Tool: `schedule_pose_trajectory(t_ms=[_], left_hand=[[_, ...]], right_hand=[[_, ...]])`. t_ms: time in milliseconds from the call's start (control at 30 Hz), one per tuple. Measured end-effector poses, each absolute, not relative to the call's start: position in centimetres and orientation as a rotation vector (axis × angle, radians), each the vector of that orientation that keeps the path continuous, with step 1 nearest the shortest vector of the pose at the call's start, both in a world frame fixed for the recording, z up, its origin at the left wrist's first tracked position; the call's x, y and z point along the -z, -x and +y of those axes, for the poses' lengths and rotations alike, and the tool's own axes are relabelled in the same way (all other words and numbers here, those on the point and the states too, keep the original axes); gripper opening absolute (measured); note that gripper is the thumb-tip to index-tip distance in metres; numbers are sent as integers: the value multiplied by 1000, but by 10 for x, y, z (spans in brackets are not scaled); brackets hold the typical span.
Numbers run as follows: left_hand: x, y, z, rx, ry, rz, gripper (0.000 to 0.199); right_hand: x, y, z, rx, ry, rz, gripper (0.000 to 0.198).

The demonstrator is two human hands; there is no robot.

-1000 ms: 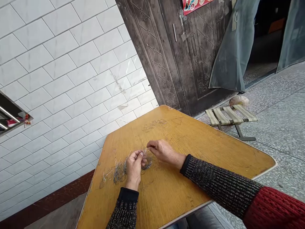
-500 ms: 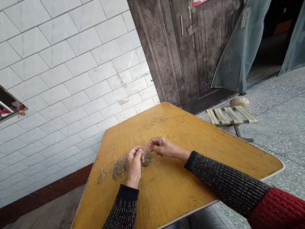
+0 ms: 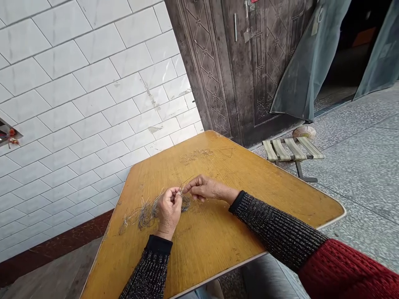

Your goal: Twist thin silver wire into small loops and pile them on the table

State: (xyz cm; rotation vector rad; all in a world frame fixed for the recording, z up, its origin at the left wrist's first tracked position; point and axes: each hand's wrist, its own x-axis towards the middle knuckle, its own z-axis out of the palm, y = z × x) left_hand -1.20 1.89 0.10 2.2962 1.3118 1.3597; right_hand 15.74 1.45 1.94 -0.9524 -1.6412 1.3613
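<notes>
Spanning the view from left to right: one small wall opening (image 3: 9,135) with red trimmings, then a white tiled wall (image 3: 75,91) meeting the far left side of one wooden table (image 3: 202,257). On the tabletop, near its left edge, lie grey wire clumps (image 3: 146,214), thin, tangled and looped, with stray ends pointing upward; they overlap, so their number cannot be told. One left hand (image 3: 168,211) stands before them, hiding part of the wire; its thumb and forefinger are pinched together on a wire coil (image 3: 186,204), rounded and silvery, its loop showing to the right of the hand. Beyond lies one flat row of wire loops (image 3: 197,155). One right hand (image 3: 208,189) comes next, fingers curled, forefinger at the strand ends; whether it clamps a strand cannot be told. One bent wire (image 3: 228,152) lies farther back. Past the table: one dark patterned door (image 3: 240,79), one folding stool (image 3: 293,149) with four striped straps, one rounded object (image 3: 304,131) behind it, and two grey-green curtain panels (image 3: 299,89).
</notes>
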Motion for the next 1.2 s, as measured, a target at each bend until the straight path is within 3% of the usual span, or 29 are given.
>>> schedule_pose_trajectory(t_ms=[300, 1200], left_hand=[[4, 12, 18, -1347, -2477, 1369, 13], [7, 13, 22, -1367, -2488, 1330, 13]], right_hand=[[-13, -164, 17, -1346, 932, -1695, 16], [-8, -159, 18, -1249, 965, -1741, 10]])
